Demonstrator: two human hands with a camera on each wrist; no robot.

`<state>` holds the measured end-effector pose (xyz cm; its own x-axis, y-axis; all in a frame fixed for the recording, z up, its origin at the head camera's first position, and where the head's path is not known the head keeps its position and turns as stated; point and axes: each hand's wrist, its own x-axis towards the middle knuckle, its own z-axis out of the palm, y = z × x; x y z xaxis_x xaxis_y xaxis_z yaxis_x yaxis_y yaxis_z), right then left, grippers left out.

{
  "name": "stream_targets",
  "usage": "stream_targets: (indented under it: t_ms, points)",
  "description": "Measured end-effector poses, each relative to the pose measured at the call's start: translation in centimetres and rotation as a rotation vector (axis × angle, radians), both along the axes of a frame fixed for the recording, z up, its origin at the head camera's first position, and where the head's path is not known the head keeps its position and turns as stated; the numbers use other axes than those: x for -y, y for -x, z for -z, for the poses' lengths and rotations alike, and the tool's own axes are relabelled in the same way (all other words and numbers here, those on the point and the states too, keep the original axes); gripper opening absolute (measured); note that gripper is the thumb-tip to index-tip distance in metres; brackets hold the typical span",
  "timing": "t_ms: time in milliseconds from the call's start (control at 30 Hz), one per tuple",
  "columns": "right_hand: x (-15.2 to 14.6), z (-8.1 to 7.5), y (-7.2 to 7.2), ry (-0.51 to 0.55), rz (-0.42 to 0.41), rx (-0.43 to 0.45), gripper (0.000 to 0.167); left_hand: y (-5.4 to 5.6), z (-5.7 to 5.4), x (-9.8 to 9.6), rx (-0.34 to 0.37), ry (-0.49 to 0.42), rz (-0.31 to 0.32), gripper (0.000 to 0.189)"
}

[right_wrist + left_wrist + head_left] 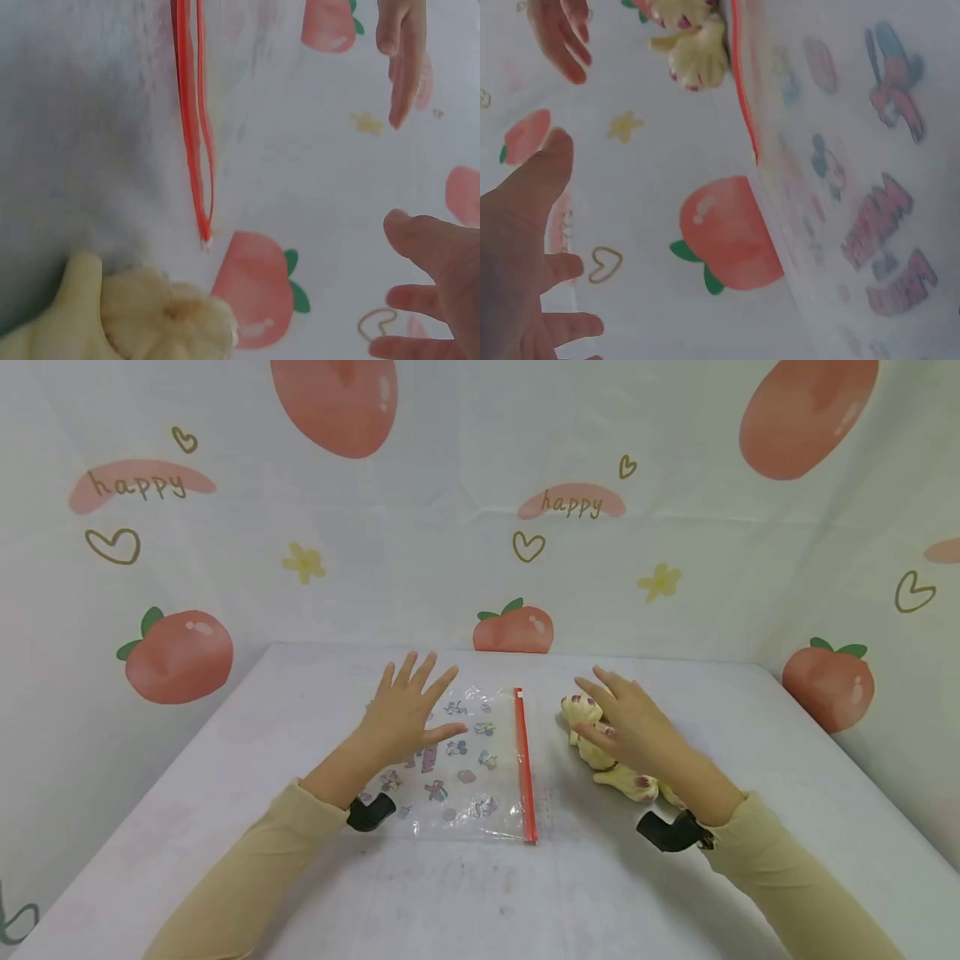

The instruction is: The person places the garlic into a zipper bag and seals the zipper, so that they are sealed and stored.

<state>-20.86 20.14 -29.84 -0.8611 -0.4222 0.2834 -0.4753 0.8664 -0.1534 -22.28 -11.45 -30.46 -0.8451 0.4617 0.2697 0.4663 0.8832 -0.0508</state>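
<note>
Centrally on a white table (480, 902), a clear plastic bag (467, 802) lies flat, printed with small cartoon figures; whether anything is inside is hard to tell. Its red zip edge (527, 768) faces right, and the right wrist view shows two red strips parted along much of their length, meeting at the far end. Just right of the zip, apart from it, cream garlic bulbs (581, 707) with purple marks lie clustered together. Both hands are raised and free, fingers spread: the left hand (399, 714) over the bag, the right hand (636, 727) over the bulbs. Tabletop extends left of the bag, right of the bulbs, and toward the person; the rear edge meets a fruit-patterned backdrop (420, 577) a little beyond.
</note>
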Motion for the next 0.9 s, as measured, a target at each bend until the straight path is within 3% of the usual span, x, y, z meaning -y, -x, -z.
stream_targets:
  t_ms: [167, 467, 900]
  points:
    - [1.2, 0.8, -0.8, 0.021, -0.097, -0.007, 0.047, -0.7, -0.2, -1.2, 0.068, 0.017, 0.097, 0.072]
    - [2.8, 2.8, -1.8, -0.064, -0.193, 0.084, 0.038, -1.4, 0.5, -3.6, 0.208, 0.010, 0.255, 0.065]
    - [3.5, 5.4, -1.7, -0.136, -0.220, 0.191, 0.043, -1.0, 2.8, -5.9, 0.346, 0.113, 0.285, 0.067]
